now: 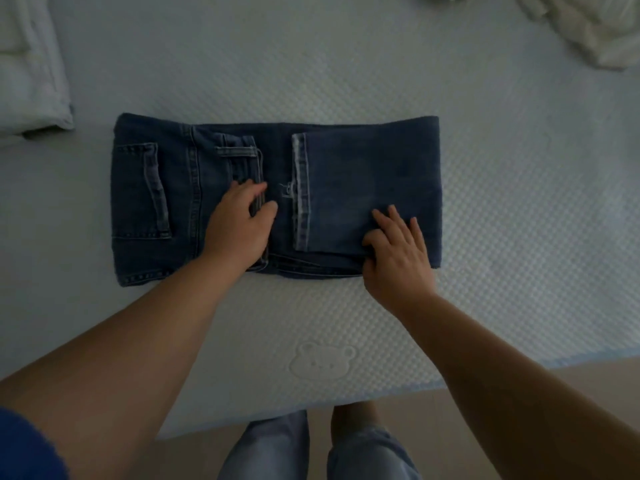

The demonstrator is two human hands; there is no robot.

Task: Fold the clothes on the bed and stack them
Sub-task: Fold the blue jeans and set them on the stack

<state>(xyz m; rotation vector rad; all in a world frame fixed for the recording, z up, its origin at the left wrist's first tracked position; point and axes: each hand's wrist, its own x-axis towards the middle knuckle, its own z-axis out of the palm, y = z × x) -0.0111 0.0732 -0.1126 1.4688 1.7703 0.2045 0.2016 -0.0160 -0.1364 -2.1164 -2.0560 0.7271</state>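
Left hand (pixel 242 216) curled (pinching), right hand (pixel 398 251) flat.

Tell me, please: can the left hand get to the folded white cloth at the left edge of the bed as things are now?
Probably yes. The left hand only holds the jeans at the waistband, and the bare bed lies between it and the white cloth, with nothing in the way.
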